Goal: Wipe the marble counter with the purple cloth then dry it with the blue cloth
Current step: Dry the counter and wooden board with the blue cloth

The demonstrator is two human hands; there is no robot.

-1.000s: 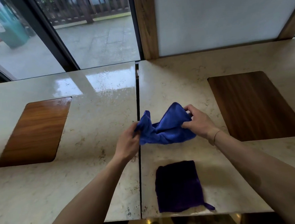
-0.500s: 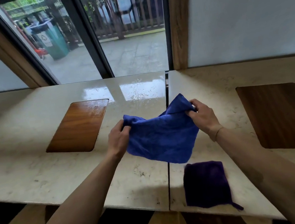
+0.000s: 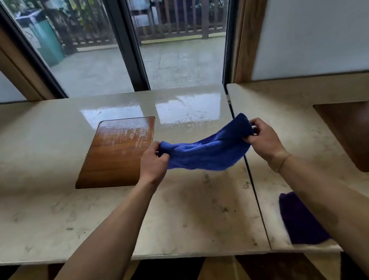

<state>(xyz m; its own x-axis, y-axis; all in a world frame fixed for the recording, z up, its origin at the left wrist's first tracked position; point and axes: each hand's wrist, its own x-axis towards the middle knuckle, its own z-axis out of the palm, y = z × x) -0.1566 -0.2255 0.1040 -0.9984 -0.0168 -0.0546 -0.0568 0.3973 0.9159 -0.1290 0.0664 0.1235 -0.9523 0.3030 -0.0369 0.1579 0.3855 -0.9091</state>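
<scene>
Left hand (image 3: 152, 162) and right hand (image 3: 261, 137) each pinch an end of the blue microfibre cloth (image 3: 206, 153), stretched between them above the glossy marble counter (image 3: 47, 218), likely spreading it to dry; dark purple cloth (image 3: 299, 221) parked below right wrist, probably done

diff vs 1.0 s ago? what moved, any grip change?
The blue cloth went from bunched between the hands to stretched out wide above the left marble slab; the left hand and right hand pulled apart, and the view swung left. Grip unchanged: both hands pinch the cloth's ends. The purple cloth stays flat near the front edge of the right slab, untouched.
</scene>
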